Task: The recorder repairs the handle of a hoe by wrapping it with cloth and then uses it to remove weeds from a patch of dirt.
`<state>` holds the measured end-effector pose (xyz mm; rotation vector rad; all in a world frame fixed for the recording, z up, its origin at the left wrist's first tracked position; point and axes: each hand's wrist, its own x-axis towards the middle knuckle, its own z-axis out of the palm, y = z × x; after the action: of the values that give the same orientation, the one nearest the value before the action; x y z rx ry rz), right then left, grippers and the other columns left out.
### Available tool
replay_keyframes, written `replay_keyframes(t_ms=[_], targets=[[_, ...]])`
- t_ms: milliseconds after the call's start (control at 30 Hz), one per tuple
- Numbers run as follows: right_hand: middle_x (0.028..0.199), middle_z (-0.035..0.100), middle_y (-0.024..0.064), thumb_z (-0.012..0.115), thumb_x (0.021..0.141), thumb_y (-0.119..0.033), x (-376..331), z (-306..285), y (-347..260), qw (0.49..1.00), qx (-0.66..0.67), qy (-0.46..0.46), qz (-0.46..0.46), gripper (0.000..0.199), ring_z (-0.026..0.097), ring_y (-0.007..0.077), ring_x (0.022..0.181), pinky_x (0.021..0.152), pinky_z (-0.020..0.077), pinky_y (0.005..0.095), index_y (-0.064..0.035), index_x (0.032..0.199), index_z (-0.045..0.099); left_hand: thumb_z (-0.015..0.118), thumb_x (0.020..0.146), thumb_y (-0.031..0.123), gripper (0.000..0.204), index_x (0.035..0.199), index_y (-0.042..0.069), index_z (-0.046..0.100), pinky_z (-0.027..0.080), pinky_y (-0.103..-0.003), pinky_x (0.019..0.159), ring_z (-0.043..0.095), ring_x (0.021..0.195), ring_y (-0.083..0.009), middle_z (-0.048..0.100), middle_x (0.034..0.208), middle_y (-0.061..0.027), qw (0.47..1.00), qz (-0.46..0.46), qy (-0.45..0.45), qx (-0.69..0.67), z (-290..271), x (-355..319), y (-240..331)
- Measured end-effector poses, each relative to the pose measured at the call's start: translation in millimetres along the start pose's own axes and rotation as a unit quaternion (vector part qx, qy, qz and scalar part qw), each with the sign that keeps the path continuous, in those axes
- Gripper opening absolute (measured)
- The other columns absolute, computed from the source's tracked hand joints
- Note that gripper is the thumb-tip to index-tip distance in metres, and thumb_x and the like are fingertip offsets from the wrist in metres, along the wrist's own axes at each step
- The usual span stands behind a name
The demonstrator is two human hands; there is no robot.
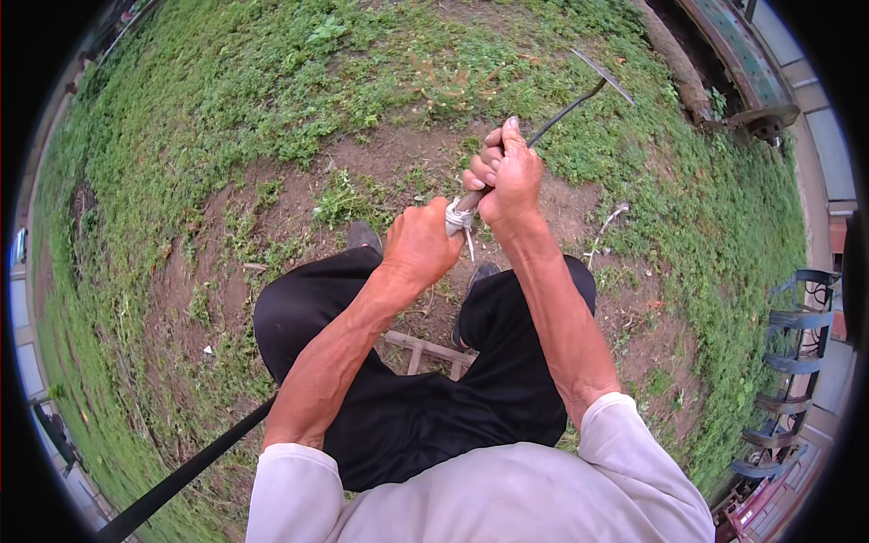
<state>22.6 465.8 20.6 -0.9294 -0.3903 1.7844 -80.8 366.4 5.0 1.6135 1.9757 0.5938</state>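
Observation:
A short hand hoe (568, 110) is held between both my hands, its thin flat blade raised up and to the right above the weeds. My left hand (422, 242) is closed around the lower end of its handle. White cord or cloth strips (460, 217) are knotted about the handle just beyond that fist. Farther up, my right hand (507, 174) is closed on the handle near the dark metal neck, with the thumb pointing upward. Bare brown soil (398, 149) and a small clump of weeds (339, 199) lie beyond my hands.
Low green weeds (208, 109) spread around the bare soil. Between my bent knees shows a wooden stool frame (418, 351). A dark strap or pole (190, 471) runs in at lower left. Rusty metal machinery (738, 54) stands at upper right, and curved metal blades (787, 362) at right.

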Motion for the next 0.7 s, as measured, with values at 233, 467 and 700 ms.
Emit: replay_keyframes(t_ms=[233, 467, 700], targets=[[0.053, 0.03, -0.0071, 0.041, 0.106, -0.039, 26.5, -24.3, -33.7, 0.968, 0.108, -0.212, 0.075, 0.037, 0.029, 0.0065, 0.04, 0.041, 0.0291, 0.0259, -0.0109, 0.084, 0.051, 0.081, 0.082, 0.027, 0.042, 0.107, 0.002, 0.058, 0.048, -0.023, 0.05, 0.056, 0.057, -0.0082, 0.055, 0.067, 0.0013, 0.83, -0.03, -0.327, -0.451, -30.0, 8.9, 4.3], [0.053, 0.029, -0.0062, 0.038, 0.107, -0.039, 19.0, -22.4, -35.3, 0.951, 0.118, -0.268, 0.095, 0.038, 0.027, 0.006, 0.039, 0.039, 0.0283, 0.0249, -0.0106, 0.085, 0.052, 0.08, 0.083, 0.024, 0.035, 0.102, 0.004, 0.058, 0.043, -0.024, 0.043, 0.051, 0.048, -0.0074, 0.054, 0.066, 0.0014, 0.822, -0.092, -0.323, -0.46, -21.6, -10.0, 5.6], [0.053, 0.029, -0.0068, 0.043, 0.105, -0.038, 7.7, -20.3, -22.0, 0.991, 0.047, -0.119, 0.041, 0.035, 0.028, 0.0073, 0.04, 0.04, 0.028, 0.0267, -0.014, 0.081, 0.048, 0.078, 0.078, 0.016, 0.034, 0.1, 0.0, 0.056, 0.05, -0.039, 0.052, 0.063, 0.056, -0.0236, 0.062, 0.067, -0.0111, 0.972, 0.08, -0.108, -0.19, -3.8, -12.4, -4.9]])
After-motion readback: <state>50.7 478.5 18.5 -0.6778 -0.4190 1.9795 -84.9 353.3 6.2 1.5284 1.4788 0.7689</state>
